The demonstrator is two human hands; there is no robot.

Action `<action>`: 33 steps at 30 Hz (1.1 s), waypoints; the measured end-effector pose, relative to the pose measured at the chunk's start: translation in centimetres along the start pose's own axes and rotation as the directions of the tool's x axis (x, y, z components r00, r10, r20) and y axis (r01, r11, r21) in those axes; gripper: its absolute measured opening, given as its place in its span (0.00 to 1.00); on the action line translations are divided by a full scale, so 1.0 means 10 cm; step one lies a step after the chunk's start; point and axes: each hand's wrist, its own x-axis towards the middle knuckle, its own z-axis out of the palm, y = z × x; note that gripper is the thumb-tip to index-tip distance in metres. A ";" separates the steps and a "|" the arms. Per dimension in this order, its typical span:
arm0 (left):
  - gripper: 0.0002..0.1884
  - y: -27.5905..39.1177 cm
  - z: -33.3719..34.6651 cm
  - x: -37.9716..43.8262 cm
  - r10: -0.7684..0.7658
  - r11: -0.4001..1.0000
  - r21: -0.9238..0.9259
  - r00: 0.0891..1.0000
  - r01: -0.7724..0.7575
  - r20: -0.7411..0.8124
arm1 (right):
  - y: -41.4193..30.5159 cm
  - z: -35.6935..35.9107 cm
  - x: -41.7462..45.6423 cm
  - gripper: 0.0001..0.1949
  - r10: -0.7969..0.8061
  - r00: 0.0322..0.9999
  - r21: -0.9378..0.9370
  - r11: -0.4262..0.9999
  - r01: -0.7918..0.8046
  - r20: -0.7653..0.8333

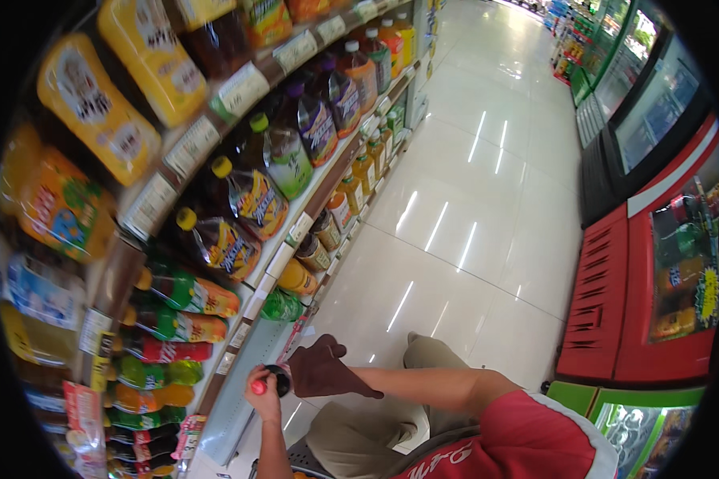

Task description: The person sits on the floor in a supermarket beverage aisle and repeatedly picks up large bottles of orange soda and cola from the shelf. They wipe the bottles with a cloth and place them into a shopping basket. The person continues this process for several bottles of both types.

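Note:
My left hand (262,392) grips a dark bottle with a red cap (284,381) near its neck, low beside the shelf's bottom front. Over my right hand hangs a brown cloth (323,370), which hides most of the fingers; the cloth is right beside the bottle. My right forearm reaches across in front of my bent knees. To the left of the bottle is a bare grey-white shelf surface (227,413). A basket-like black crate (299,461) shows in part at the bottom, next to my leg.
Shelves of drinks line the left, with large juice bottles (257,200), lying soda bottles (180,293) and price tags (150,206) along the edges. Small bottles (352,194) stand on the lowest shelf. Across the tiled aisle (455,239) are a red cooler (599,305) and a green-framed cooler (641,419).

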 end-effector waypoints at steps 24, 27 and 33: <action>0.26 6.02 -1.13 0.39 0.094 0.838 -0.393 0.608 0.379 0.788 | 0.43 -4.40 0.14 0.10 0.164 0.917 0.873 -0.403 -0.275 0.364; 0.28 6.13 -0.46 0.03 0.389 0.332 -0.716 0.602 0.614 0.697 | 0.61 -4.48 -0.01 0.11 0.116 0.936 0.912 -0.295 -0.286 0.331; 0.18 6.41 0.05 0.21 0.069 0.575 -0.593 0.689 0.564 0.721 | 1.41 -4.79 -0.55 0.14 -0.054 0.946 0.597 0.787 -0.157 0.319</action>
